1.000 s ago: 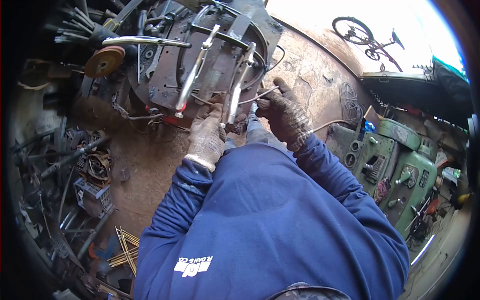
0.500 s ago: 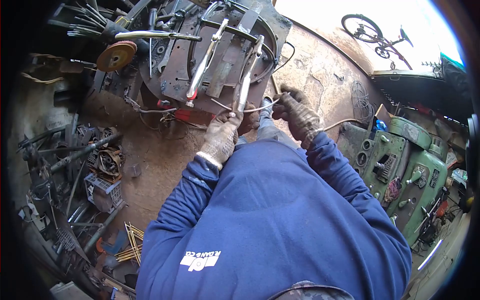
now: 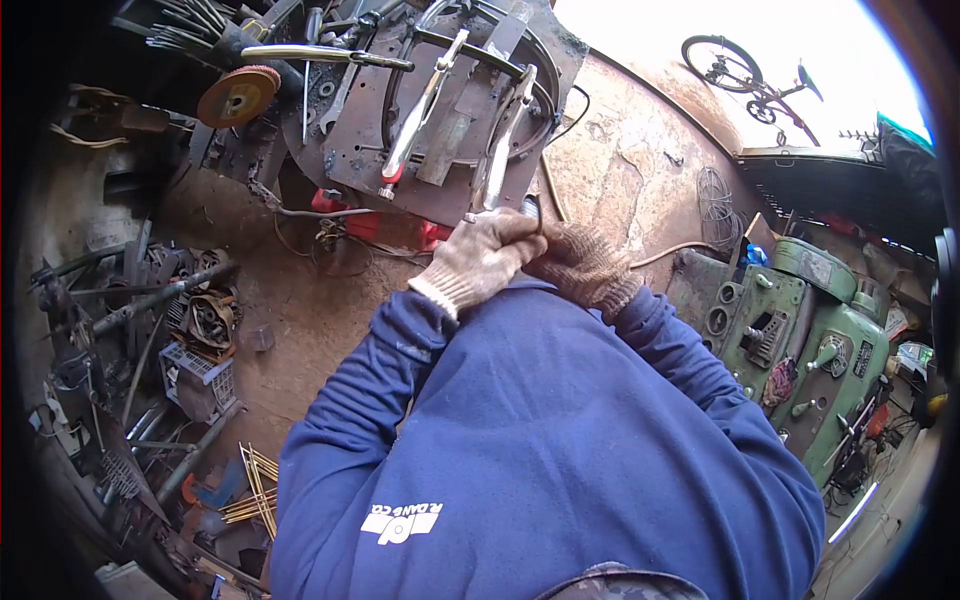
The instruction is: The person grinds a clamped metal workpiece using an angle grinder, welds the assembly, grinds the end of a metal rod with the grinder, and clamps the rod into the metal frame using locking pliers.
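Observation:
My left hand, in a dirty light knit glove, is closed close to my chest, its fingers meeting my right hand. My right hand, in a darker knit glove, is closed beside it. A short piece of thin rod shows between the hands; the rest is hidden by the fingers. Just beyond the hands, one locking clamp grips the round frame on the metal table. Another clamp stands to its left.
An abrasive disc and pliers lie at the table's left. A red object is under its edge. A green machine stands at right, scrap metal at left. A bicycle is outside, and cable lies on the floor.
My hands have come together, my right moving left and down towards my left. The thin rod, earlier stretched between them, is now mostly covered. The view has shifted slightly.

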Available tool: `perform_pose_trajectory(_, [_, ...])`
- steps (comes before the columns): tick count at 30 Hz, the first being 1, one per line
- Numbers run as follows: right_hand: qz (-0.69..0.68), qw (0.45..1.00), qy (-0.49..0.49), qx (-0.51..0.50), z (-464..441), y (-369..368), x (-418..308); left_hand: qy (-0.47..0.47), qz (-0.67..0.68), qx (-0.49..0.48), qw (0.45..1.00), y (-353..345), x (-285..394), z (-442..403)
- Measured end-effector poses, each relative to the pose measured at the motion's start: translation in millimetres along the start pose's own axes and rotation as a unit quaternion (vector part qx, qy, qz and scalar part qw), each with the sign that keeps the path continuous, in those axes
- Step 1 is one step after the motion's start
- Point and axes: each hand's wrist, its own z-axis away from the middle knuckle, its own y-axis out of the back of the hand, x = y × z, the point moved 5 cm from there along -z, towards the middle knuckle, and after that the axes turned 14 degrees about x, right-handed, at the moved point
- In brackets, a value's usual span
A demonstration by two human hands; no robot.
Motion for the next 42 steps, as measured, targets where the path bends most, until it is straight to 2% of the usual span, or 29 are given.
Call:
perform_pose_trajectory(5, [-0.113,0.991,-0.038,0.060,4.9,-2.5,10.6,0.043,0.033,0.034,0.998,-13.7,-2.0,-10.8])
perform_pose_trajectory(7, [-0.187,0.976,-0.072,0.085,7.8,-2.8,15.2,0.019,-0.029,0.037,0.999,-13.1,2.2,-12.8])
perform_pose_trajectory(11, [-0.160,0.980,-0.087,0.084,6.7,3.7,13.8,0.003,-0.049,-0.002,0.999,-11.0,8.4,-7.2])
perform_pose_trajectory(12, [-0.037,0.996,0.000,0.080,2.8,8.7,5.1,0.002,0.026,-0.001,1.000,-9.3,9.8,-1.9])
perform_pose_trajectory(13, [0.085,0.990,0.087,0.075,0.7,11.0,-5.9,0.002,0.100,0.001,0.995,-6.4,10.4,2.6])
perform_pose_trajectory(14, [0.213,0.965,0.114,0.098,4.0,16.1,-15.3,0.009,0.142,0.006,0.990,-7.0,-6.4,6.5])
perform_pose_trajectory(15, [0.211,0.966,0.115,0.097,3.2,18.3,-20.8,0.010,0.139,0.009,0.990,-5.2,-9.3,10.9])
perform_pose_trajectory(17, [0.366,0.922,0.104,0.077,0.9,18.0,-21.1,0.145,0.210,0.008,0.967,-4.4,-23.0,20.1])
perform_pose_trajectory(18, [0.380,0.914,0.119,0.077,-0.9,15.8,-21.3,0.220,0.230,0.023,0.948,-1.4,-28.4,23.2])
perform_pose_trajectory(19, [0.380,0.914,0.118,0.077,-4.4,13.4,-28.5,0.221,0.229,0.023,0.948,0.0,-28.2,26.3])
perform_pose_trajectory(21, [0.369,0.914,0.131,0.109,-12.5,13.6,-51.4,0.268,0.378,0.149,0.874,10.2,-33.3,34.6])
perform_pose_trajectory(22, [0.344,0.926,0.108,0.108,-20.4,16.5,-31.0,0.257,0.424,0.179,0.850,14.0,-41.6,35.2])
perform_pose_trajectory(23, [0.343,0.927,0.108,0.110,-23.1,11.8,-18.4,0.257,0.423,0.178,0.851,19.4,-46.9,35.9])
perform_pose_trajectory(24, [0.146,0.963,0.095,0.205,-27.4,12.9,-22.8,0.212,0.454,0.217,0.838,32.0,-44.0,34.3])
perform_pose_trajectory(25, [-0.059,0.952,0.077,0.289,-28.3,17.9,-26.1,0.165,0.483,0.255,0.821,44.8,-39.5,33.4])
perform_pose_trajectory(26, [-0.065,0.959,-0.100,0.257,-23.3,25.4,-19.2,0.161,0.481,0.262,0.821,53.2,-35.4,32.7])
perform_pose_trajectory(27, [-0.066,0.959,-0.100,0.257,-28.3,25.8,-18.9,0.161,0.480,0.262,0.821,59.1,-35.8,31.4])
perform_pose_trajectory(29, [-0.248,0.925,-0.248,0.149,-43.5,10.4,-5.8,0.160,0.457,0.265,0.834,69.8,-37.8,26.4])
perform_pose_trajectory(30, [-0.250,0.923,-0.249,0.152,-48.6,6.8,-4.4,0.175,0.444,0.276,0.834,73.8,-45.2,22.3])
perform_pose_trajectory(33, [-0.373,0.892,-0.229,0.110,-69.8,-17.0,-2.4,0.211,0.400,0.308,0.837,78.1,-35.9,8.4])
perform_pose_trajectory(35, [-0.334,0.909,-0.217,0.122,-79.3,-20.6,2.0,0.225,0.398,0.305,0.835,78.5,-33.6,5.8])
perform_pose_trajectory(38, [-0.463,0.838,-0.277,0.075,-86.8,-33.0,4.5,0.246,0.363,0.288,0.852,79.1,-34.0,2.8])
perform_pose_trajectory(39, [-0.464,0.838,-0.278,0.075,-87.2,-33.4,3.2,0.248,0.349,0.283,0.858,78.7,-33.6,0.7])
perform_pose_trajectory(41, [-0.530,0.788,-0.296,0.097,-88.3,-33.3,-0.7,0.250,0.336,0.280,0.864,78.2,-30.1,-3.1])
perform_pose_trajectory(42, [-0.530,0.788,-0.297,0.096,-88.7,-33.0,-2.8,0.262,0.325,0.287,0.862,77.1,-27.1,-4.4])
